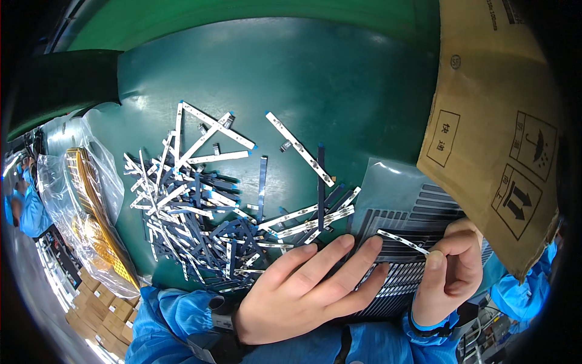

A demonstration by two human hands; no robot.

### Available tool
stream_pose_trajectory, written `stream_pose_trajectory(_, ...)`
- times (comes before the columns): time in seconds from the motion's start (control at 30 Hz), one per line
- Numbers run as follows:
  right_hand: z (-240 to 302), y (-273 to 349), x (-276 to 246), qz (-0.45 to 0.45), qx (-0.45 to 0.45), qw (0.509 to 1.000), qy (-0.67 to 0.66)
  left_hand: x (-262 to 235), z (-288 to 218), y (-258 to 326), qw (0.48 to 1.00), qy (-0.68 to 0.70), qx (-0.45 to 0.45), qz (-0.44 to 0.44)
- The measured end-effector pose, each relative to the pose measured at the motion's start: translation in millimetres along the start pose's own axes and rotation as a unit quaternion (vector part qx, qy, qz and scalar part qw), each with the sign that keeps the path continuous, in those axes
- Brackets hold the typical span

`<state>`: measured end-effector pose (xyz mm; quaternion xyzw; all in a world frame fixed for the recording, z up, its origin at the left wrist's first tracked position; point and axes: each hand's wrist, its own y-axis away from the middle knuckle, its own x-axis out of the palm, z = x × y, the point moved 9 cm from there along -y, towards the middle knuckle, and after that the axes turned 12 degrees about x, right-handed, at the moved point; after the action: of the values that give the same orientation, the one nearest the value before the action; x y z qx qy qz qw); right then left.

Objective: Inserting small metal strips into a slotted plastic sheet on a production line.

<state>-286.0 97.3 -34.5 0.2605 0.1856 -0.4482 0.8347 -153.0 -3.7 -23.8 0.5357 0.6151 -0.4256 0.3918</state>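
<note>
Between the thumb and forefinger of my right hand (447, 273) is one end of a narrow white circuit strip (401, 241) with small dark parts along it. The strip slants over a black slotted tray (433, 205), whose lower slots hold several white strips in rows. My left hand (306, 294) lies palm down with fingers stretched out, its fingertips by the tray's left side. Whether those fingertips press on anything is hidden. Left of the tray spreads a loose heap of white and dark circuit strips (197, 209).
A green mat (291, 73) covers the table. Clear plastic film (379, 182) lies around the tray. An open cardboard box flap (491, 121) overhangs at the right. At the left edge sits a clear bag (100, 206) with yellow sheets inside. People in blue are beyond both sides.
</note>
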Motion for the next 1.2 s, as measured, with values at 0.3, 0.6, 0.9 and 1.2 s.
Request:
stream_pose_trajectory(0.3,2.3,1.1,2.1,0.002,-0.004,1.000,0.024,0.5,-0.5,1.7,1.000,0.003,0.002,-0.008)
stream_pose_trajectory(0.6,3.6,1.9,4.5,0.006,-0.002,0.999,0.038,0.6,1.0,0.8,1.000,0.002,-0.001,-0.025)
stream_pose_trajectory(0.9,3.0,1.1,5.5,0.006,-0.003,1.000,0.030,1.2,3.6,-0.7,1.000,0.010,-0.004,-0.030)
stream_pose_trajectory(1.2,-3.3,1.7,1.7,0.006,0.011,1.000,-0.002,1.5,3.2,-0.5,0.999,0.004,0.004,-0.040)
